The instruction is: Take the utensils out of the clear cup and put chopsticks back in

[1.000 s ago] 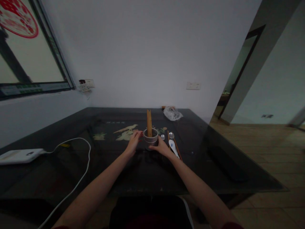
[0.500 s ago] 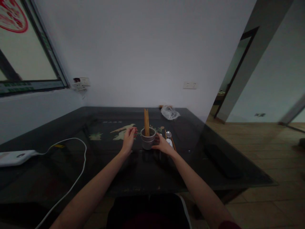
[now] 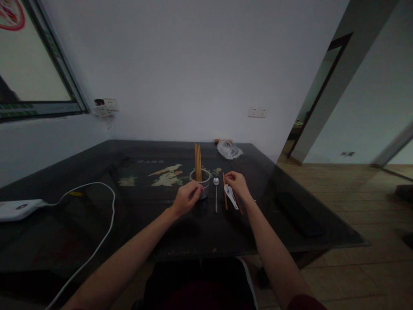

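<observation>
My left hand (image 3: pixel 188 197) is curled at the near left side of a grey metal cup (image 3: pixel 204 189); whether it touches the cup or has something in its fingers is hidden. Several wooden chopsticks (image 3: pixel 198 163) stand in the cup. My right hand (image 3: pixel 238 184) is closed at the far end of a white porcelain spoon (image 3: pixel 231 197), and its fingertips hide what they hold. That spoon lies between a left chopstick (image 3: pixel 225 200) and a right chopstick (image 3: pixel 239 208). A metal spoon (image 3: pixel 216 189) lies between the cup and these chopsticks.
The dark table (image 3: pixel 106 165) has a painted bird design. A crumpled clear plastic bag (image 3: pixel 229 150) is near the wall. A white device (image 3: pixel 21 210) with a white cable (image 3: pixel 112 211) lies at left, and a long dark object (image 3: pixel 298 215) at right.
My right hand has left the cup's side and moved right and up to the chopsticks and porcelain spoon, uncovering the metal spoon. My left hand has moved right to the cup and curled.
</observation>
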A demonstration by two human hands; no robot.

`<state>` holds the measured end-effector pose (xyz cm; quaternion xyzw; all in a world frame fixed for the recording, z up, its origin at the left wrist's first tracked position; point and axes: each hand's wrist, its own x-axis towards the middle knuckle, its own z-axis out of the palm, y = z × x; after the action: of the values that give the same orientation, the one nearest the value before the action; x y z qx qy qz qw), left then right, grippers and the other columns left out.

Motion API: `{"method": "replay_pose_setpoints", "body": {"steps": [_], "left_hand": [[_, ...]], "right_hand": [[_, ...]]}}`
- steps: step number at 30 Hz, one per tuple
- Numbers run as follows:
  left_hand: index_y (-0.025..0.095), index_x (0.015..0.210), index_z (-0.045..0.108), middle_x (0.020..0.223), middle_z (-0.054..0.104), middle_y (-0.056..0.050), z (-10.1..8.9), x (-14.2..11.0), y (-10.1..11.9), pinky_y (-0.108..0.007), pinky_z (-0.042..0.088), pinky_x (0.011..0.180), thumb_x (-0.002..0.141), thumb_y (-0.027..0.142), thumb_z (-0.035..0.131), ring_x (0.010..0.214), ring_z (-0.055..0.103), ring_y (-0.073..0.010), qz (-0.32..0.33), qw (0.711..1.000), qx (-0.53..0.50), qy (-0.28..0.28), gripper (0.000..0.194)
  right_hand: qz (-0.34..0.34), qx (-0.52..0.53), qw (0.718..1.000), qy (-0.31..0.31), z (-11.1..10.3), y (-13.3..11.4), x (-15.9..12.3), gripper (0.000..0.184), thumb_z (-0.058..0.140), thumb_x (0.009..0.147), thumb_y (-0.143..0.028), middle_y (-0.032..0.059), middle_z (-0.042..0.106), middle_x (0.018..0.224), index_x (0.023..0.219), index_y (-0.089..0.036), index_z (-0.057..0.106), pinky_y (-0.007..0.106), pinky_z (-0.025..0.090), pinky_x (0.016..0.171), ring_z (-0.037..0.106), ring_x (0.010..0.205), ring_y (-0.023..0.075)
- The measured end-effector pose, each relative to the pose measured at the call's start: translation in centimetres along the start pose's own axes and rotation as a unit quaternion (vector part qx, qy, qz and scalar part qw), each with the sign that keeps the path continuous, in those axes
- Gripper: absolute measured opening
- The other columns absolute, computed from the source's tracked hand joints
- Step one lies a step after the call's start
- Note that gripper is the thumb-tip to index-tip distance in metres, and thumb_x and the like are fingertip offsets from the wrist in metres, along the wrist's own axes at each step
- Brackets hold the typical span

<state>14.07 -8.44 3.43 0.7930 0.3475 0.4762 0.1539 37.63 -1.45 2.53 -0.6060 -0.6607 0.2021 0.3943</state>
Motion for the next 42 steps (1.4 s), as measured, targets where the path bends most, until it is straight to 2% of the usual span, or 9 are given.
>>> {"method": "replay_pose_setpoints", "body": {"steps": [4, 7, 11, 17, 28, 36, 42], "left_hand": [[0.020, 0.089, 0.064, 0.082, 0.064, -0.005, 1.9, -0.8, 0.7, -0.025, 0.042, 0.073, 0.090, 0.031, 0.037, 0.077, 0.058, -0.0156, 0.064, 0.973, 0.045, -0.216, 0.029], [0.020, 0.090, 0.064, 0.082, 0.064, -0.005, 3.0, -1.1, 0.7, -0.022, 0.041, 0.071, 0.091, 0.030, 0.037, 0.077, 0.058, -0.0146, 0.101, 0.952, 0.053, -0.284, 0.029], [0.020, 0.091, 0.064, 0.083, 0.065, -0.004, 3.4, -1.3, 0.1, -0.022, 0.041, 0.071, 0.092, 0.030, 0.038, 0.077, 0.059, -0.0141, 0.106, 0.952, 0.059, -0.280, 0.028], [0.019, 0.089, 0.064, 0.082, 0.065, -0.005, 3.6, -1.4, -0.7, -0.022, 0.041, 0.068, 0.092, 0.030, 0.039, 0.076, 0.059, -0.0146, 0.099, 0.953, 0.075, -0.277, 0.027], [0.021, 0.090, 0.065, 0.081, 0.068, -0.004, 3.6, -1.4, -0.4, -0.022, 0.040, 0.067, 0.089, 0.029, 0.043, 0.075, 0.061, -0.0155, 0.074, 0.958, 0.054, -0.273, 0.024], [0.021, 0.090, 0.065, 0.082, 0.068, -0.003, 3.5, -1.3, -0.1, -0.022, 0.040, 0.066, 0.090, 0.026, 0.043, 0.075, 0.062, -0.0153, 0.086, 0.954, 0.077, -0.276, 0.023], [0.020, 0.090, 0.064, 0.081, 0.068, -0.004, 3.5, -1.3, -0.2, -0.021, 0.040, 0.066, 0.089, 0.026, 0.043, 0.075, 0.062, -0.0154, 0.088, 0.952, 0.101, -0.275, 0.022]], "right_hand": [[0.033, -0.186, 0.980, -0.055, -0.7, -1.1, -1.0, 0.015, 0.060, 0.079, -0.030, 0.0083, 0.070, 0.090, 0.085, -0.019, 0.068, 0.030, 0.048, 0.074, 0.066, 0.088, 0.0224], [0.057, -0.298, 0.946, -0.110, -0.6, -2.4, -2.3, 0.020, 0.066, 0.076, -0.036, 0.0132, 0.069, 0.098, 0.088, -0.019, 0.067, 0.035, 0.048, 0.077, 0.065, 0.094, 0.0282], [0.059, -0.356, 0.923, -0.137, -0.2, -3.5, -3.7, 0.025, 0.069, 0.075, -0.034, 0.0165, 0.068, 0.101, 0.094, -0.016, 0.066, 0.037, 0.049, 0.077, 0.065, 0.096, 0.0304], [0.047, -0.392, 0.908, -0.139, 0.4, -3.2, -4.0, 0.030, 0.069, 0.075, -0.032, 0.0165, 0.068, 0.104, 0.101, -0.017, 0.065, 0.035, 0.049, 0.075, 0.066, 0.096, 0.0291], [0.048, -0.380, 0.912, -0.148, 1.2, -2.9, -3.9, 0.029, 0.065, 0.079, -0.034, 0.0178, 0.067, 0.105, 0.102, -0.017, 0.065, 0.037, 0.049, 0.076, 0.065, 0.098, 0.0301], [0.050, -0.376, 0.913, -0.148, 1.4, -3.1, -4.1, 0.034, 0.063, 0.080, -0.036, 0.0175, 0.067, 0.107, 0.106, -0.015, 0.062, 0.036, 0.049, 0.078, 0.064, 0.100, 0.0308], [0.042, -0.377, 0.911, -0.161, 1.5, -3.4, -4.4, 0.030, 0.056, 0.083, -0.029, 0.0198, 0.066, 0.109, 0.107, -0.012, 0.062, 0.038, 0.049, 0.079, 0.063, 0.101, 0.0320]]}}
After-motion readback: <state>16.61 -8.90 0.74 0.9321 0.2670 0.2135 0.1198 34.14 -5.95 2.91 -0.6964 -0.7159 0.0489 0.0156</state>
